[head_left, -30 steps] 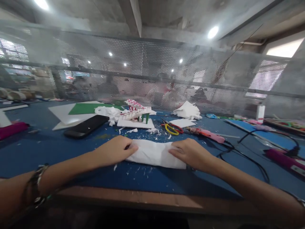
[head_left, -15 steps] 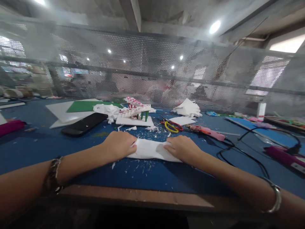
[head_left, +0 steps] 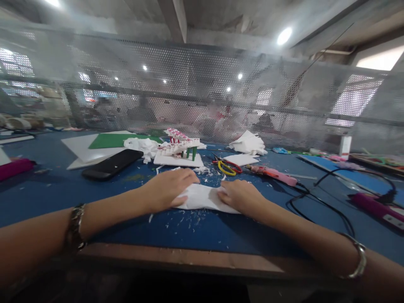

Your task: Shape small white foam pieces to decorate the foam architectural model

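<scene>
A folded white paper sheet (head_left: 203, 198) lies flat on the blue table mat (head_left: 94, 198) in front of me. My left hand (head_left: 168, 188) rests on the sheet's left end with its fingers stretched out flat across it. On the right end lies my right hand (head_left: 240, 195), fingers curled and pressing the paper down. Small white paper scraps (head_left: 186, 219) are scattered around the sheet.
Behind the sheet stand a small paper model (head_left: 179, 149) on a white base, yellow-and-red scissors (head_left: 227, 167), a black phone (head_left: 112, 164), a pink glue gun (head_left: 273, 174) and black cables (head_left: 318, 206). White and green boards (head_left: 97, 145) lie at back left. A perforated metal screen (head_left: 202, 92) closes the back.
My left hand has opened and slid rightward over the sheet, fingers now stretched flat. The right hand has barely moved.
</scene>
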`<action>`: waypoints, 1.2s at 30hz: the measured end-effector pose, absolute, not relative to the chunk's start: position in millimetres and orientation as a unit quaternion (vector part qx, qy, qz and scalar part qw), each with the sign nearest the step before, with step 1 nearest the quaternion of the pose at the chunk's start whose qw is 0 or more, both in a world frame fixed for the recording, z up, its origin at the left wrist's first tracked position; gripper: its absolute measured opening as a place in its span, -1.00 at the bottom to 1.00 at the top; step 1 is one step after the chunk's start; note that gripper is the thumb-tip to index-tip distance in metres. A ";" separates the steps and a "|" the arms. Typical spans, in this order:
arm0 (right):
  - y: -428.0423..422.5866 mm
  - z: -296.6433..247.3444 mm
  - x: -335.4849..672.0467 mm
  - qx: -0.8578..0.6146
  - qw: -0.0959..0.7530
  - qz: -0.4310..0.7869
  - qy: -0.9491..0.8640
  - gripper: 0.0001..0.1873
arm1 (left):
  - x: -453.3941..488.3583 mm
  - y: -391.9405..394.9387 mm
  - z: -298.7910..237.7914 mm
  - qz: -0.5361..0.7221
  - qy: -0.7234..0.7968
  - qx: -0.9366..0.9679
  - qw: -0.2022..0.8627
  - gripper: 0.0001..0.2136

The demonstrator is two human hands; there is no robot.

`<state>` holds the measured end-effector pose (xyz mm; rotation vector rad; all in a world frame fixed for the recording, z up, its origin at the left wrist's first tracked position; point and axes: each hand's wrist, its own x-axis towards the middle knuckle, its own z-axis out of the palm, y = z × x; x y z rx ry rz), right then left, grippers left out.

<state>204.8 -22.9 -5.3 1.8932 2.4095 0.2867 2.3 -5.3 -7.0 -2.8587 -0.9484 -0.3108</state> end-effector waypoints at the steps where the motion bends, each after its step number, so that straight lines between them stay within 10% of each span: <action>1: -23.2 -4.9 204.9 0.615 0.028 0.094 0.783 -0.71 | 0.6 -6.4 -8.4 -0.092 -0.270 -0.958 0.027 -0.66; 11: -40.2 4.7 204.2 0.358 -0.053 0.038 0.931 -0.63 | -2.8 -10.9 -3.9 0.014 -0.258 -0.965 -0.033 -0.55; 26: -48.7 -11.8 215.7 0.283 -0.021 0.168 0.944 -0.82 | -1.7 -35.6 -9.4 -0.063 -0.214 -0.975 -0.014 -0.66; 36: -34.3 2.6 215.1 0.373 -0.030 -0.015 0.927 -0.71 | -4.5 -28.5 -10.0 -0.118 -0.381 -0.908 -0.131 -0.65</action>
